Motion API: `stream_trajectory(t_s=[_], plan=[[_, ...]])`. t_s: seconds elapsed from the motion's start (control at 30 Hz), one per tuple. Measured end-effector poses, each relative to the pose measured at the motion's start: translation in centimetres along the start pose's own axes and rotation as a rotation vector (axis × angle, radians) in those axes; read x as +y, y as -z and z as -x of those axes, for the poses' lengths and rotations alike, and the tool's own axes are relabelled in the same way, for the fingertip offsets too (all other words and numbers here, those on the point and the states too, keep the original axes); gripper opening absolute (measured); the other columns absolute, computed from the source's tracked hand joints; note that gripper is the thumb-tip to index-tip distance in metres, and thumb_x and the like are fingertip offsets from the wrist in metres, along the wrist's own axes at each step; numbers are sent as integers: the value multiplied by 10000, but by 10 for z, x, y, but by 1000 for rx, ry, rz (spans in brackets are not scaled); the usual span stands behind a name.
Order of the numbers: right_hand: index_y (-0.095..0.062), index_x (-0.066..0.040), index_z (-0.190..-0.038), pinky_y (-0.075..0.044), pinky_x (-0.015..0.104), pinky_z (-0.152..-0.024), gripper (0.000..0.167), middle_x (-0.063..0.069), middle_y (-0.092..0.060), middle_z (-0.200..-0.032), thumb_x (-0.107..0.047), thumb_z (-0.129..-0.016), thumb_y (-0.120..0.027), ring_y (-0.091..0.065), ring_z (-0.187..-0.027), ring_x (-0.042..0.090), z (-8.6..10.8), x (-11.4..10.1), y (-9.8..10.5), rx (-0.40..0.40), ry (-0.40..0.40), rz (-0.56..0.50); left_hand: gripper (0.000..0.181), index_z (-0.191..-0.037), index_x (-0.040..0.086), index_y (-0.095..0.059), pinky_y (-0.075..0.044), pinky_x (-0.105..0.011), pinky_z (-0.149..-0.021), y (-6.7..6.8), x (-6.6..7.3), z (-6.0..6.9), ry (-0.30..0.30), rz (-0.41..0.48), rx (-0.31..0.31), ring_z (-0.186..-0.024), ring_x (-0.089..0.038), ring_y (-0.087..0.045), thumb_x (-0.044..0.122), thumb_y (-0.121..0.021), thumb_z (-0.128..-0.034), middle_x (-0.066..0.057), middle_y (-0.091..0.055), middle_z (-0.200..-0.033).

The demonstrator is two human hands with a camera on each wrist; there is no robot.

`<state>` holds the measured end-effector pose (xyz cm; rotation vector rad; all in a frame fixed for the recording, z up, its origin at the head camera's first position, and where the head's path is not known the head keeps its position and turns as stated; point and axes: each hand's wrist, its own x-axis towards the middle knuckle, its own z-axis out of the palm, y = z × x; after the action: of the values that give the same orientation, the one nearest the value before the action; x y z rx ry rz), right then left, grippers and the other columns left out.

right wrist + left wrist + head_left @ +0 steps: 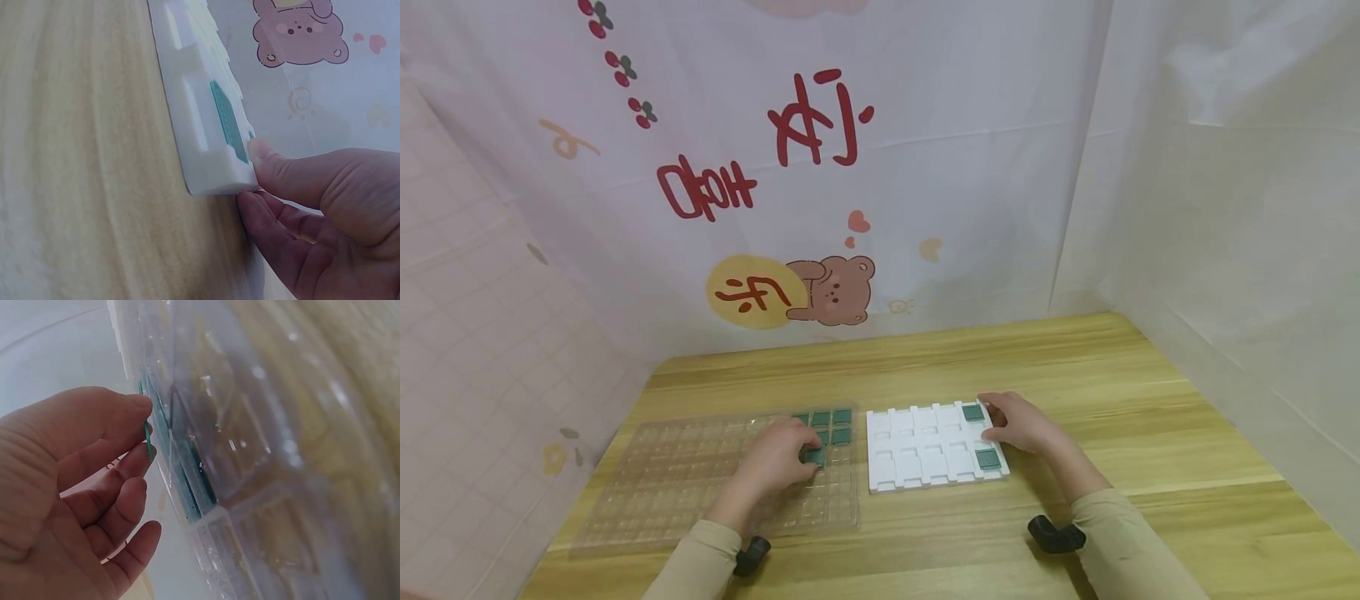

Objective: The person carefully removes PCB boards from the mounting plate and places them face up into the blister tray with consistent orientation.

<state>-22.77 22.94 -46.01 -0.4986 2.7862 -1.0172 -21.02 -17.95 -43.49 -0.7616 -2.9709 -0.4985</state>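
Observation:
My left hand [777,454] is over the clear plastic tray [647,479], pinching a thin green circuit board [814,457] by its edges. In the left wrist view that board [148,434] stands edge-on between thumb and fingers, just off the tray cells. Several more green boards [842,436] sit in cells at the clear tray's far right. My right hand [1018,423] grips the right end of the white tray [931,468], thumb and fingers at its rim. Two green boards lie in that tray's rightmost column, one in the far pocket [973,412], one in the near pocket [989,459].
Both trays lie side by side on a wood-grain table [940,542], a narrow gap between them. A printed white curtain [970,192] closes off the back and sides. Black bands [1056,535] sit at both wrists.

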Motion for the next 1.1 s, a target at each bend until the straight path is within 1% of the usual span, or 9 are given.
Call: stream_trajectory(t_s=[0.1,0.4,0.7,0.9,1.1], plan=[[-453,129,-1381,-479,449,-849,626,159,-585,-1108,-77,-869,-751,-552,-939,249,0,0,0,0,-6,-10,217,-915,105,-741,-478,-452,-882,-1,-1,1,0,-4,-1,-943,-238,-595,128,-852,-729,19,-664,-942],[-456,125,-1379,-482,441,-847,627,158,-596,-1112,-82,-868,-754,-560,-925,235,-2,1,1,-2,-2,5,223,-930,96,-745,-467,-467,-889,-2,0,0,-7,6,-7,-944,-240,-587,124,-849,-734,14,-669,-945],[-463,135,-1365,-490,434,-839,618,148,-615,-1088,-65,-860,-757,-575,-912,228,-3,2,1,-3,10,1,223,-926,100,-748,-471,-460,-872,-4,-3,-2,-15,6,-9,-934,-231,-586,126,-857,-734,16,-675,-950],[-462,135,-1367,-491,419,-828,627,131,-618,-1073,-67,-856,-763,-573,-901,214,-4,4,0,-4,13,-7,220,-931,100,-748,-472,-459,-872,-6,-5,-2,-22,11,-8,-938,-231,-584,121,-853,-740,19,-671,-951],[-458,135,-1371,-491,429,-835,632,137,-618,-1082,-70,-857,-763,-573,-914,225,-3,5,-1,-2,11,-21,221,-934,98,-747,-472,-462,-878,-7,-6,-1,-25,18,-5,-947,-235,-583,116,-852,-741,20,-668,-954]])
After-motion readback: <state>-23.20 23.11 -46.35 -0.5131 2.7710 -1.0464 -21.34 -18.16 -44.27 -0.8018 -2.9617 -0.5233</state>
